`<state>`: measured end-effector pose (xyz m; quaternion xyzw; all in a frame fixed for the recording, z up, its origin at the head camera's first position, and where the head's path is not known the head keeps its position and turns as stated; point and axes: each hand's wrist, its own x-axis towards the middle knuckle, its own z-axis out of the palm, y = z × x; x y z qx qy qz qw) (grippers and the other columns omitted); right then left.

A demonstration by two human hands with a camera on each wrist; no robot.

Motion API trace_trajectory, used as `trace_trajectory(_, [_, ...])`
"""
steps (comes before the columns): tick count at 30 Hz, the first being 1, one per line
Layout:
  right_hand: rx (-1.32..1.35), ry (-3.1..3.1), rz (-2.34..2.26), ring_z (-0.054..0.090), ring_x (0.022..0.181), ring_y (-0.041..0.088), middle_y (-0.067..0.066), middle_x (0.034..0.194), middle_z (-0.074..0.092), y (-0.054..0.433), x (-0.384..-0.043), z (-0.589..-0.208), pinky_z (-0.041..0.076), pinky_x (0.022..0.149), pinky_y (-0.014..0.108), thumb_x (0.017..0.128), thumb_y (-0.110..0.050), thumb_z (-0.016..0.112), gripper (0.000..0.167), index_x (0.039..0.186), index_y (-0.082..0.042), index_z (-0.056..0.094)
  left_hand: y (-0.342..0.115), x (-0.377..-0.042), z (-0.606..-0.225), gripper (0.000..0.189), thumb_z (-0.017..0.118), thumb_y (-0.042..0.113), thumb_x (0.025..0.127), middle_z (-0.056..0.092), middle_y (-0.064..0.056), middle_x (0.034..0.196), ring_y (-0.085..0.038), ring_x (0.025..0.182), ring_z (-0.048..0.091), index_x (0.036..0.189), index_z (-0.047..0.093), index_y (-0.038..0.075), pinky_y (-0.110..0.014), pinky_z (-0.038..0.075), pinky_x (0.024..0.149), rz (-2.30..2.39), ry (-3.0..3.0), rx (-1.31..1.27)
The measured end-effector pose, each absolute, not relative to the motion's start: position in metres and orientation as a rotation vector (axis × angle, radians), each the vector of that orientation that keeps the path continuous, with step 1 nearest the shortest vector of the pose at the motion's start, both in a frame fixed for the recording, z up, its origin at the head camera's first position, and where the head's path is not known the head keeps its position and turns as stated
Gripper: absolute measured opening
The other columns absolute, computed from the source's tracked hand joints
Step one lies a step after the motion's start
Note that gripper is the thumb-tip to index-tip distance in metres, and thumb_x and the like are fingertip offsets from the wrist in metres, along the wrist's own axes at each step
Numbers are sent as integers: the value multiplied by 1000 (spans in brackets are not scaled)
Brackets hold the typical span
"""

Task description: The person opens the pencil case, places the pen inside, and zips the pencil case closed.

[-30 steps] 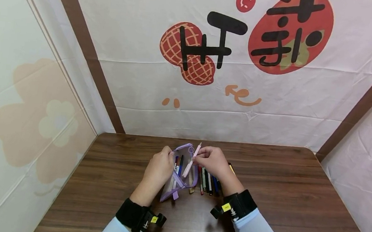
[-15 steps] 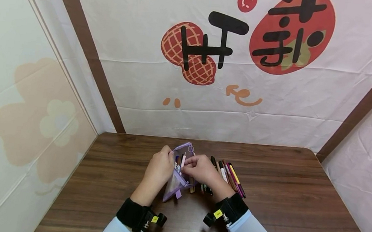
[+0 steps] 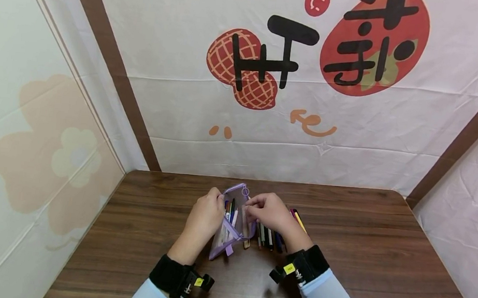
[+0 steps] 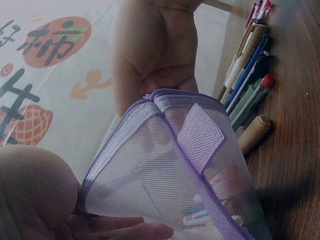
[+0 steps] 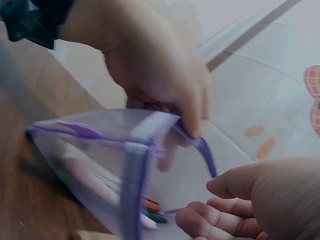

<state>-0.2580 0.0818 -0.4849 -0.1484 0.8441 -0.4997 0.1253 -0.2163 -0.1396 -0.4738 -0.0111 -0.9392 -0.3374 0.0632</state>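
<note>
A purple-edged mesh pencil case (image 3: 216,251) leans with its mouth spread, several pens inside. My left hand (image 3: 205,212) grips the far-left rim of its opening; the right wrist view shows that hand (image 5: 170,70) with fingers over the edge. A pink pen (image 5: 90,180) lies within, seen through the mesh. My right hand (image 3: 271,212) hovers at the case's right side, its fingers loosely bent and nothing visible between them. Whether its fingertips touch the rim is hard to tell. In the left wrist view, purple fabric tab (image 4: 201,140) hangs from the case's end.
Several loose pens (image 3: 269,237) lie side by side on the brown wooden table (image 3: 364,245), right of the case and partly under my right forearm. A tan-barrelled pen (image 4: 256,134) lies closest to the case. A printed cloth backdrop (image 3: 165,63) rises behind the table.
My right hand lowered the pink pen into the pencil case, let go of it, and drew back to the right. The left hand kept its grip on the rim.
</note>
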Motion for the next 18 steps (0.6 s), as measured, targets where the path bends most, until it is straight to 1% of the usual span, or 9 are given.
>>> trace_trajectory(4, [-399,2485,-1440,85,93,31,12,101,86,97,-263,-479,65,80,36,112,-19,70,28,127,0,82,-139,-216,-474,28,44,20,121,58,-7,74,-21,61,56,120,62,-2,-34,44,54,-1012,-2839,-38])
trace_trajectory(9, [-333,2514,-1415,84,92,25,15,109,85,118,-268,-472,67,87,44,113,-23,70,27,126,-2,82,-138,-216,-475,28,45,20,121,57,-7,74,-22,61,56,120,63,-1,-34,43,54,-1001,-2841,-35])
trace_trajectory(12, [-291,2529,-1394,84,94,27,16,110,84,130,-270,-469,67,91,49,113,-24,70,28,127,-3,82,-138,-216,-475,28,45,21,121,57,-6,74,-22,61,55,120,63,-1,-35,43,54,-1004,-2841,-32])
trace_trajectory(15, [-251,2543,-1370,84,99,32,17,112,83,139,-272,-467,67,87,47,114,-25,70,29,128,-2,81,-138,-216,-475,28,45,20,121,57,-6,74,-21,61,55,121,63,-1,-34,42,54,-1008,-2840,-32])
trace_trajectory(18, [-214,2559,-1351,84,103,35,18,114,83,147,-274,-468,64,81,42,114,-25,70,29,129,-2,81,-138,-216,-475,29,44,20,121,57,-6,73,-21,60,54,121,63,-1,-34,42,54,-1009,-2840,-33])
